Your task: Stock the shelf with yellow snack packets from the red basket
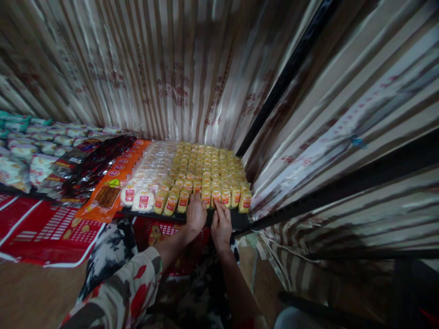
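Both hands were at the front edge of the black tray, on the front row of yellow packets: small glossy film pouches with red-and-white labels, stood on end in tight straight rows. Left hand: fingers held together, tips against a front-row pouch. Right hand: just beside it, fingers bunched at the base of the next pouches. Couldn't tell whether either hand actually pinched a pouch. Left of the yellow block were round white packets in clear wrap, then flat orange packets, then dark shiny packets. Pale pillow-shaped packs sat far left. A red printed sheet lay below the tray. The backdrop was striped sheeting, creased and satin-glossy, split by a black pole.
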`<state>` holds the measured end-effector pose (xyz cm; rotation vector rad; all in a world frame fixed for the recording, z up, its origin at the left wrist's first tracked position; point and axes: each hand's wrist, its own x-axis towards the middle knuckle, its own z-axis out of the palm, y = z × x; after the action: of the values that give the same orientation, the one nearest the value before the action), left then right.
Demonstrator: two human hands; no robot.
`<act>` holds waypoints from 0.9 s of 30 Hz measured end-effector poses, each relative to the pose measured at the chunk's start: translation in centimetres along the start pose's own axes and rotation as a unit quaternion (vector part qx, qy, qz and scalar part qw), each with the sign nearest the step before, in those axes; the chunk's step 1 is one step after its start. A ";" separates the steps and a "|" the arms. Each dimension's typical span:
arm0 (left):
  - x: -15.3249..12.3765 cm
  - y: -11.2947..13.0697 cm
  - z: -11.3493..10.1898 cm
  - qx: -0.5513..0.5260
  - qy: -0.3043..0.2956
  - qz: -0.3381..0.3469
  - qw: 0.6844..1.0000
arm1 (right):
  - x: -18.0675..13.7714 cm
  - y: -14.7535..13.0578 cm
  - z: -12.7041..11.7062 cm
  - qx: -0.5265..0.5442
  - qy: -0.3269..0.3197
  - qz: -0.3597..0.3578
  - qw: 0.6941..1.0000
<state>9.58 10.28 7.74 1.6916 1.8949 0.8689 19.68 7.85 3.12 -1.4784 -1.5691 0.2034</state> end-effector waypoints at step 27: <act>1.1 0.0 1.0 -0.026 0.022 0.012 0.999 | 0.5 -0.5 0.4 -0.124 -0.032 -0.003 0.992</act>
<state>10.14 11.47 7.15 1.6808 1.8662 0.9648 19.13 8.35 3.43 -1.6727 -1.6978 0.0528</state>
